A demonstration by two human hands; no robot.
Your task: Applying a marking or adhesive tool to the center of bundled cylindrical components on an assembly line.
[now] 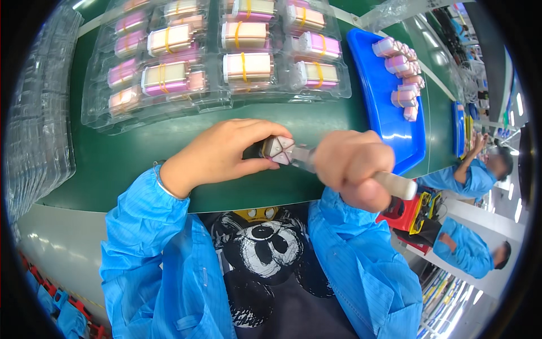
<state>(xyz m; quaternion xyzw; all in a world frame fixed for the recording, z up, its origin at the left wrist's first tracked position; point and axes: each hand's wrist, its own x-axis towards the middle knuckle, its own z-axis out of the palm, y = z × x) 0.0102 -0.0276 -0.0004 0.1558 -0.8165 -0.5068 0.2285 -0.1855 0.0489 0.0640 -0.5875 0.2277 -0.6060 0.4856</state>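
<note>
My left hand (226, 151) is closed round a small block-shaped pack (279, 150), thumb and fingers on its sides. The pack's whitish end face is split by diagonal lines and has pinkish edges. In my right hand (353, 166) is a tool with a cream rounded handle (400, 186), the fist wrapped round it. Its pale, see-through front part (303, 157) points left and reaches the pack's end; blur hides its exact kind and whether they touch. Both hands are over the green table (248, 191), near its front edge.
Clear plastic trays (212, 100) at the back hold several pink and cream packs with yellow bands (247, 66). A blue bin (389, 133) with more packs stands right. Stacked clear trays (42, 118) rise at the left. Two people in blue (466, 248) sit far right.
</note>
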